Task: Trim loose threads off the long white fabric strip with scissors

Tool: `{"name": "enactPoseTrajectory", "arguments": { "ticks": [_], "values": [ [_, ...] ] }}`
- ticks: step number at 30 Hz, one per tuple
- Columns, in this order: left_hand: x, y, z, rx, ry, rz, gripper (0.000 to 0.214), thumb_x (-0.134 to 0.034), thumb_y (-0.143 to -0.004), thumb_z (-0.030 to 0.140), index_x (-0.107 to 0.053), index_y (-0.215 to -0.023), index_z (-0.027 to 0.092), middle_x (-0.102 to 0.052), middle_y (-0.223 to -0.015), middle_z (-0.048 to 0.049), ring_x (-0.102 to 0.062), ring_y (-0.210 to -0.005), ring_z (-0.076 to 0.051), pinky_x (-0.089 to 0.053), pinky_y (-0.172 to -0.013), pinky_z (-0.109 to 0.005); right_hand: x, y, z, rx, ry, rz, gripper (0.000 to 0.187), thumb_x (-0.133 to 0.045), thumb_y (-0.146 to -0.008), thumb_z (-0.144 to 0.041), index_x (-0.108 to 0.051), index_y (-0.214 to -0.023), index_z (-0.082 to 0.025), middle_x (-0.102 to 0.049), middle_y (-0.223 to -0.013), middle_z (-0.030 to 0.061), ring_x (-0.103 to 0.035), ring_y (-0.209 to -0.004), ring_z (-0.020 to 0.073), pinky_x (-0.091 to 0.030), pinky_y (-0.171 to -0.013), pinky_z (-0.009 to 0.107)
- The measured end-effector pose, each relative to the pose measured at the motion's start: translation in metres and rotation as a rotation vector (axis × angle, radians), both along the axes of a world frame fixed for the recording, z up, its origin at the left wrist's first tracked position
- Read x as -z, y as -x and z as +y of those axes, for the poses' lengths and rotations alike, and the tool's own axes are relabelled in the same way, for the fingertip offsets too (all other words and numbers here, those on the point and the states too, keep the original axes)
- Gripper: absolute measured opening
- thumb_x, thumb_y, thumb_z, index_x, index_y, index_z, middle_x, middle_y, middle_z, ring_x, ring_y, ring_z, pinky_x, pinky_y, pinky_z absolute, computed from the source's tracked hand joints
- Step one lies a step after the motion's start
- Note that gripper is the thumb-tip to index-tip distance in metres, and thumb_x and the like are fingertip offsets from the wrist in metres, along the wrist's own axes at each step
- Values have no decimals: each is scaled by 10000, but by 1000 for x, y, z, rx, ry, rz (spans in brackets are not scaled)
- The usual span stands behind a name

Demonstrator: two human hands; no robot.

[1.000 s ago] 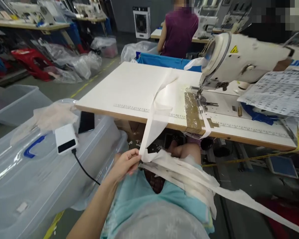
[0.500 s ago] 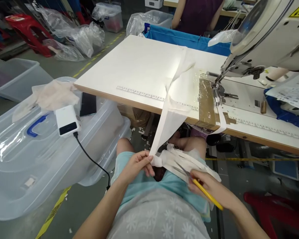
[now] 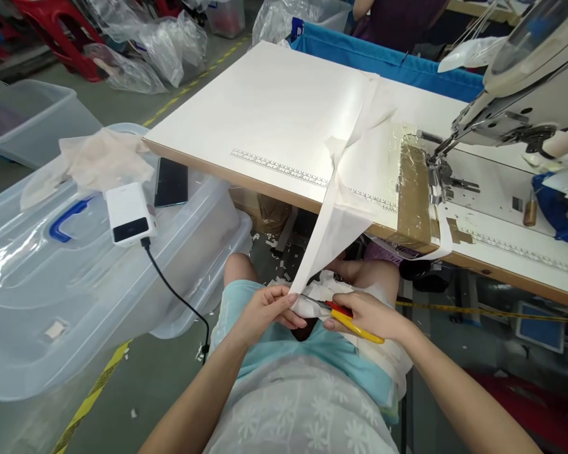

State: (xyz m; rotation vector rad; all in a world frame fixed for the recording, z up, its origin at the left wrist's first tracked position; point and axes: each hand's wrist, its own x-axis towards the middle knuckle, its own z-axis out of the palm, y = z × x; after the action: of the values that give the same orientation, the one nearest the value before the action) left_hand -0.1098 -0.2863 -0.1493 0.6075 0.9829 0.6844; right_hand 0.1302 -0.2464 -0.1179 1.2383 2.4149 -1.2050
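Note:
My left hand [image 3: 275, 309] pinches the lower end of a white fabric strip [image 3: 318, 243] above my lap. The strip runs up over the table's front edge and across the tabletop. My right hand [image 3: 364, 315] grips scissors [image 3: 355, 328] with yellow and red handles. Their blades point left and reach the fabric right beside my left fingertips; whether the blades are apart or closed is too small to tell. More white fabric [image 3: 329, 287] lies bunched on my lap, partly hidden under the right hand.
A sewing machine [image 3: 525, 120] stands on the white table [image 3: 265, 107] at right. To the left, a clear lidded bin [image 3: 23, 302] bears a white power bank [image 3: 129, 211], a phone [image 3: 171, 183] and pale fabric [image 3: 106, 157]. A black cable [image 3: 177, 293] hangs down from the power bank.
My right hand has moved left and up with the scissors, bringing the blades to the fabric at my left fingertips. My left hand keeps its pinch. The camera view has shifted slightly.

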Motion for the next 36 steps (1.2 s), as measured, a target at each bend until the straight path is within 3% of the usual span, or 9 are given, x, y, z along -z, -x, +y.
{"name": "enactPoseTrajectory", "arguments": {
  "ticks": [5,15,22,28,30,32,34,36],
  "values": [
    [4,0,2,0,-4,-3,474,-737,-734,563,-617,-866,124,-728,-673,-94,-713,-648,-195,-550,-592,-216,-3,3,-6,17,-173,-93,533,-467,-902,-681,-391,-670,-208,-446,-611,-18,-403,-548,138,-201,-526,276],
    [5,-1,3,-8,11,0,485,-746,-709,583,-607,-805,128,-716,-631,-83,-692,-590,-174,-538,-567,-205,-1,7,-7,69,-217,-153,509,-645,-854,-586,-411,-622,-199,-478,-581,-24,-425,-528,126,-206,-514,264],
    [7,-1,4,32,-1,23,453,-727,-741,566,-597,-819,139,-719,-650,-79,-702,-620,-187,-535,-577,-215,1,12,-4,16,-286,-173,476,-622,-858,-619,-493,-687,-193,-560,-647,-1,-482,-551,142,-171,-504,271],
    [10,1,0,68,-21,77,446,-661,-789,588,-576,-804,151,-691,-615,-64,-693,-615,-194,-531,-584,-241,5,14,-1,67,-242,-150,496,-645,-856,-555,-394,-611,-204,-482,-569,-26,-420,-513,128,-176,-502,271],
    [13,8,5,102,-98,165,461,-619,-816,596,-598,-932,150,-706,-706,-72,-672,-593,-180,-527,-577,-260,9,8,-6,118,-229,-110,501,-630,-856,-555,-366,-611,-208,-456,-562,-31,-399,-511,125,-187,-505,268],
    [16,15,20,50,-265,361,519,-609,-823,586,-577,-1118,159,-709,-952,-111,-654,-636,-168,-517,-576,-276,13,0,-16,191,-212,-51,490,-603,-855,-555,-342,-621,-212,-440,-568,-34,-387,-518,126,-204,-510,263],
    [19,18,42,-78,-468,600,567,-598,-835,559,-527,-1245,174,-618,-1202,-147,-650,-803,-190,-526,-643,-299,16,-5,-28,268,-178,22,459,-567,-858,-533,-325,-634,-215,-429,-576,-36,-383,-527,128,-223,-512,257],
    [24,13,69,-176,-656,740,576,-570,-851,540,-501,-1292,176,-520,-1332,-159,-588,-1073,-242,-524,-813,-345,15,-7,-41,326,-140,80,414,-537,-858,-498,-323,-644,-216,-427,-584,-36,-381,-534,129,-238,-511,252]
  ]
}}
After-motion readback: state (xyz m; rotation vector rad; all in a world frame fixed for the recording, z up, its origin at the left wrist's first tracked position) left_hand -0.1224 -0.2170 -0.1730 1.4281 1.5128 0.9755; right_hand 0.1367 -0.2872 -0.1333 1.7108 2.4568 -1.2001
